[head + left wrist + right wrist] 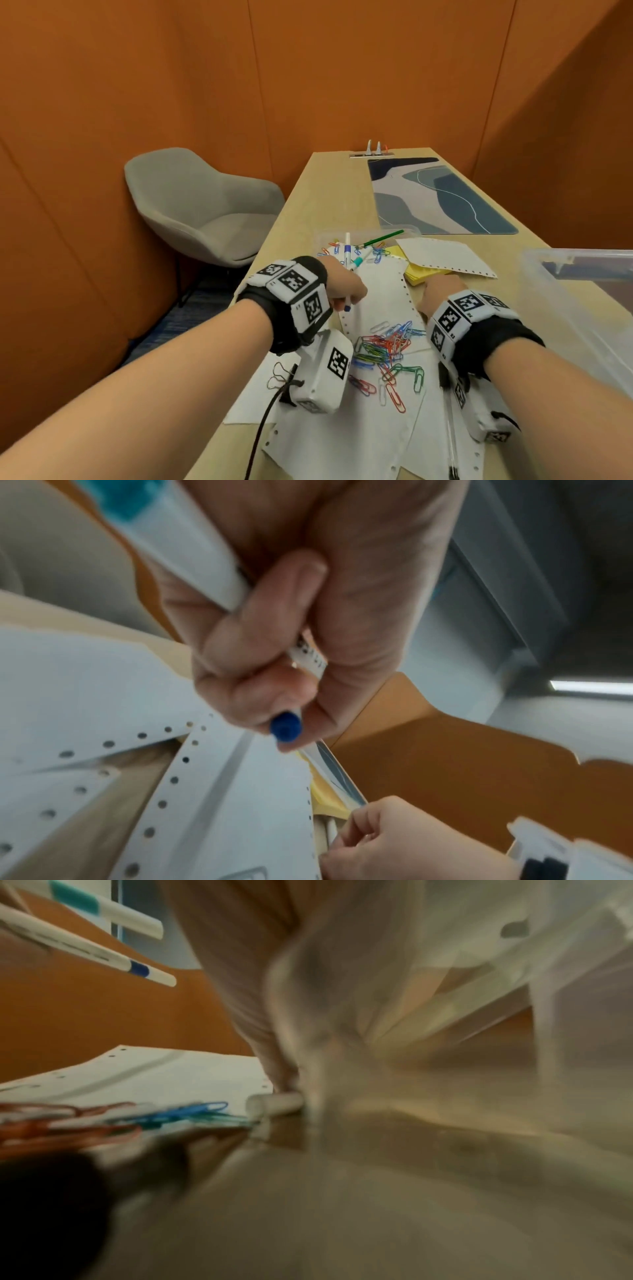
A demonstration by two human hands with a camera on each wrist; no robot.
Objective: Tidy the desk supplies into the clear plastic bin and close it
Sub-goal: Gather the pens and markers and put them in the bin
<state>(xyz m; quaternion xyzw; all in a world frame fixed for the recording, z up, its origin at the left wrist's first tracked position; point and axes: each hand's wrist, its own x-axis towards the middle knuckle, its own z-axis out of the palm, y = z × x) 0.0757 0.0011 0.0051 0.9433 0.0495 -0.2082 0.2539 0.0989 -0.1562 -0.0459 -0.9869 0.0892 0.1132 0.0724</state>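
My left hand [344, 296] grips two white markers in its fist: one with a blue end [286, 727] and one with a teal cap [358, 263]. My right hand [439, 291] is low on the desk beside the yellow sticky notes [423, 274], its fingers curled round a white pen [274, 1103] that lies at the edge of the perforated paper [376, 301]. Coloured paper clips [387, 342] lie in a pile between my wrists. The large clear plastic bin [582, 301] stands open at the right edge.
A small clear tray [323, 238] behind my left hand holds more clips, with a green pencil [380, 238] resting on it. A binder clip [277, 375] and a clear pen [452, 442] lie near the front. A patterned desk mat [442, 195] is further back; a grey chair [202, 205] stands left.
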